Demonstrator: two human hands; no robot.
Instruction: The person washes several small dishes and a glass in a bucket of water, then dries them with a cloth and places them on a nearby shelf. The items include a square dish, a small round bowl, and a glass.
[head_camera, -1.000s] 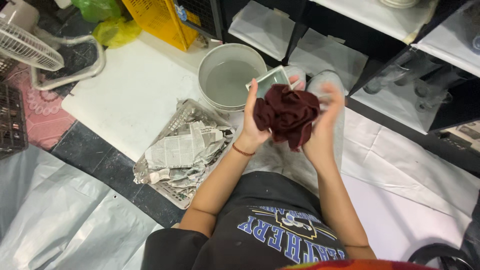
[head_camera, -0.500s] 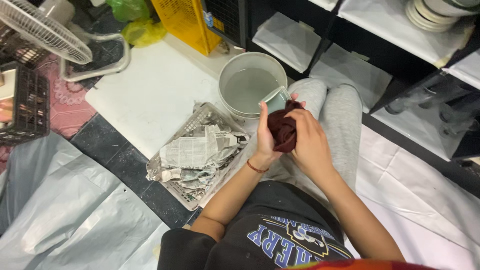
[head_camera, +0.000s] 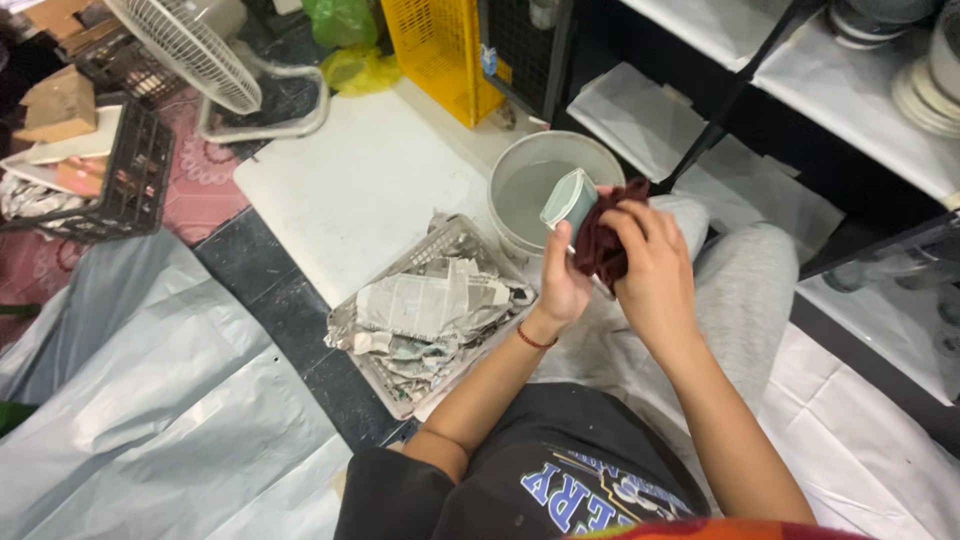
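My left hand grips a small pale grey-green ceramic dish, held up on its edge above my lap. My right hand presses a dark maroon cloth against the dish's side. Both hands meet just in front of a white bucket holding cloudy water. A red band circles my left wrist. I sit on the floor in grey trousers and a dark printed shirt.
A basket of crumpled newspaper lies left of my hands on a white board. Behind are a white fan, a yellow crate, a black crate. Shelves with stacked bowls stand on the right. Grey plastic sheeting covers the floor.
The cloth, first bunched open between both hands, is now folded tight against the dish. The dish now stands more exposed above my left hand. The view shifted left.
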